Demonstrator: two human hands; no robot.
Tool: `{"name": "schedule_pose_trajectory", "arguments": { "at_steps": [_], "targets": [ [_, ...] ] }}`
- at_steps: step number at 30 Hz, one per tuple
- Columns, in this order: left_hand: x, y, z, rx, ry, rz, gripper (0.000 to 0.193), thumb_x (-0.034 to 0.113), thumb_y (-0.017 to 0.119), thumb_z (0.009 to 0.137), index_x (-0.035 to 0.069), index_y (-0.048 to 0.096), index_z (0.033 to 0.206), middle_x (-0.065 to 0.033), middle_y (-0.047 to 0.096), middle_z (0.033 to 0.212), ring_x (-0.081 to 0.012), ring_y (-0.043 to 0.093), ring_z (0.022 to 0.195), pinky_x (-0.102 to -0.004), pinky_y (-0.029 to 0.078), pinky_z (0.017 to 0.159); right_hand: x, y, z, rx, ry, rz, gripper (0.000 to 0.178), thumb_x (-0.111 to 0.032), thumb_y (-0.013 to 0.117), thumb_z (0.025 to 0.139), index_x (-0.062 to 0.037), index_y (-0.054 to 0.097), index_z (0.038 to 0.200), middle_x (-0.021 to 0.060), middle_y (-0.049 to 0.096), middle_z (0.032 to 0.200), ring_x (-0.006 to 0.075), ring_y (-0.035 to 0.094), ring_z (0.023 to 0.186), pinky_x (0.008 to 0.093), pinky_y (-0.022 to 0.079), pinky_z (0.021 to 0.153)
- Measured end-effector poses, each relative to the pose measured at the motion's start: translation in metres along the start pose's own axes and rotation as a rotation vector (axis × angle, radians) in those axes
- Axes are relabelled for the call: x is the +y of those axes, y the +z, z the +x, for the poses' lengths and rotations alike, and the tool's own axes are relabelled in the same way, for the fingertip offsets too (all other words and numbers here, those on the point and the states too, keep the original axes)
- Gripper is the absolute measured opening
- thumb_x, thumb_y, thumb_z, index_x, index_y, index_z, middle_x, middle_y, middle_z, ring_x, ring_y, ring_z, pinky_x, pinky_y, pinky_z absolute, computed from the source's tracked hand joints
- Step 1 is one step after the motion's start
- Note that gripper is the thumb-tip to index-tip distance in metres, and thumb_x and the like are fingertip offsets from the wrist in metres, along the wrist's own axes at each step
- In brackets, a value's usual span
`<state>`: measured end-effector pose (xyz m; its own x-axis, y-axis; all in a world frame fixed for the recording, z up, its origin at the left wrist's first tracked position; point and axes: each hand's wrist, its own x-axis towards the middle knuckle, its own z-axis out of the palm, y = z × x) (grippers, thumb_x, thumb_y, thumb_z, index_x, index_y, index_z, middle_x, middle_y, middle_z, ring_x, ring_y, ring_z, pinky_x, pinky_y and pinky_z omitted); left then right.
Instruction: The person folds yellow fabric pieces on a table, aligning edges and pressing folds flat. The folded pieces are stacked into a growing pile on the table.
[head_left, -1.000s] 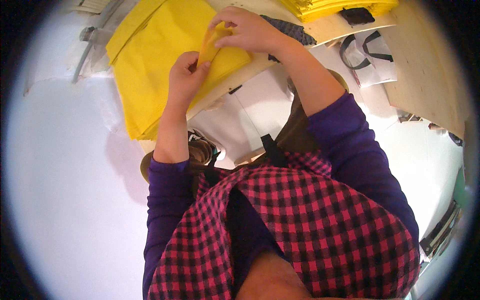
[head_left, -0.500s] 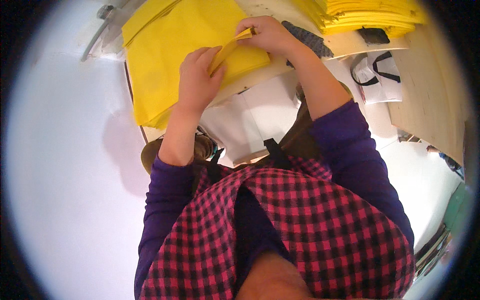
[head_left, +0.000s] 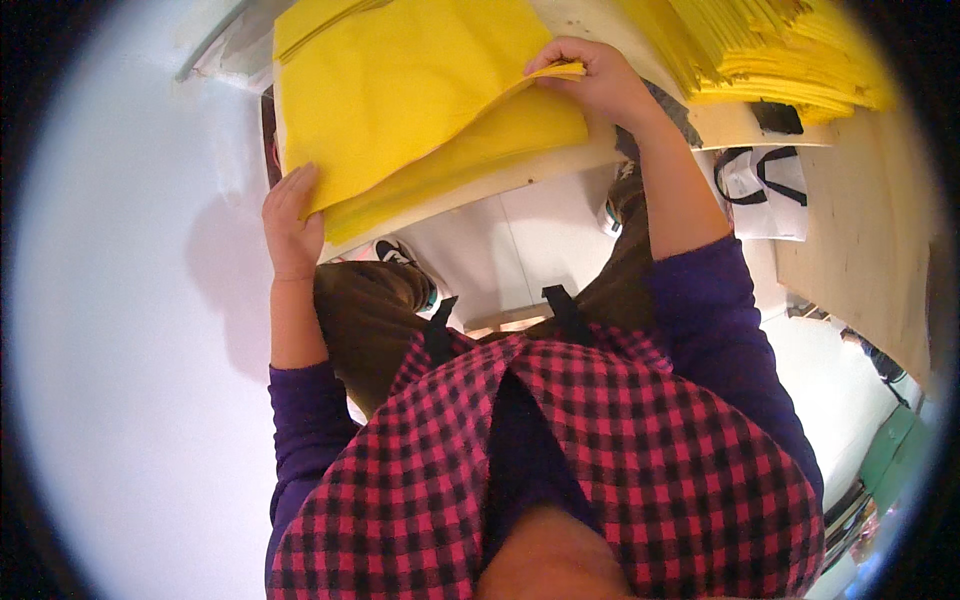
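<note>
A yellow felt-like fabric sheet (head_left: 400, 110) lies over more yellow fabric (head_left: 470, 150) on a pale wooden table (head_left: 450, 200). My right hand (head_left: 605, 85) pinches the sheet's near right corner and lifts it, so the near edge slants down to the left. At the other end of that edge, my left hand (head_left: 295, 225) has its fingers closed on the near left corner; the thumb and fingertips are partly hidden. A gap shows between the raised edge and the fabric beneath.
A tall stack of yellow fabric (head_left: 800, 75) stands at the far right, with a small black piece (head_left: 777, 117) before it. Dark grey material (head_left: 672, 115) lies beside my right wrist. A white bag with black handles (head_left: 765, 190) sits below, next to a wooden panel (head_left: 850, 230).
My hands have moved apart: the left towards the sheet's left corner, the right slightly rightward. The narrow gathered edge between them is now stretched out long.
</note>
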<state>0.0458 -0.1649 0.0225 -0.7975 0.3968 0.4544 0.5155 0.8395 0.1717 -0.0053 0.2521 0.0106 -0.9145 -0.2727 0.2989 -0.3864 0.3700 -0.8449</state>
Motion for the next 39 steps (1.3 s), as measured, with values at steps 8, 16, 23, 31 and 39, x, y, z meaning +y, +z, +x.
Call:
{"name": "schedule_pose_trajectory", "arguments": {
  "at_steps": [8, 16, 23, 31, 39],
  "targets": [
    [-0.042, 0.011, -0.011, 0.129, -0.195, -0.328, 0.027, -0.004, 0.059, 0.076, 0.004, 0.068, 0.100, -0.0119, 0.063, 0.116, -0.0285, 0.054, 0.117, -0.0357, 0.041, 0.100, -0.009, 0.002, 0.002, 0.013, 0.093, 0.014, 0.012, -0.007, 0.068, 0.081, -0.0064, 0.065, 0.093, -0.0016, 0.064, 0.087, 0.0095, 0.058, 0.085, 0.0236, 0.046, 0.080],
    [-0.049, 0.007, 0.004, 0.098, -0.333, -0.814, 0.017, -0.004, 0.060, 0.079, 0.003, 0.067, 0.093, -0.0148, 0.061, 0.120, -0.0274, 0.048, 0.125, -0.0370, 0.036, 0.105, -0.011, 0.002, 0.003, 0.055, 0.177, -0.032, 0.011, -0.004, 0.067, 0.082, -0.0063, 0.065, 0.093, -0.0023, 0.064, 0.091, 0.0093, 0.058, 0.089, 0.0238, 0.046, 0.084],
    [-0.058, -0.001, 0.011, 0.143, -0.234, -0.753, 0.018, -0.006, 0.058, 0.083, 0.000, 0.063, 0.099, -0.0132, 0.062, 0.118, -0.0280, 0.046, 0.125, -0.0389, 0.031, 0.109, -0.010, -0.002, 0.005, 0.154, 0.279, 0.037, 0.017, -0.007, 0.070, 0.080, -0.0072, 0.064, 0.096, -0.0044, 0.064, 0.088, 0.0076, 0.058, 0.083, 0.0233, 0.048, 0.077],
    [-0.058, 0.005, 0.005, 0.061, -0.702, -0.934, 0.019, 0.002, 0.059, 0.088, -0.001, 0.061, 0.107, -0.0078, 0.065, 0.104, -0.0140, 0.058, 0.098, -0.0270, 0.045, 0.087, -0.012, 0.005, 0.016, 0.210, 0.366, 0.168, 0.028, -0.007, 0.067, 0.083, -0.0019, 0.061, 0.110, 0.0008, 0.066, 0.094, 0.0087, 0.060, 0.082, 0.0244, 0.050, 0.075],
    [-0.053, 0.025, 0.013, 0.095, -0.737, -1.313, 0.027, 0.008, 0.055, 0.092, 0.000, 0.057, 0.118, -0.0037, 0.063, 0.110, -0.0120, 0.055, 0.103, -0.0272, 0.039, 0.094, -0.008, 0.015, 0.021, 0.275, 0.439, 0.291, 0.029, -0.013, 0.066, 0.086, 0.0004, 0.060, 0.111, 0.0031, 0.066, 0.093, 0.0096, 0.061, 0.082, 0.0250, 0.050, 0.074]
  ]
}}
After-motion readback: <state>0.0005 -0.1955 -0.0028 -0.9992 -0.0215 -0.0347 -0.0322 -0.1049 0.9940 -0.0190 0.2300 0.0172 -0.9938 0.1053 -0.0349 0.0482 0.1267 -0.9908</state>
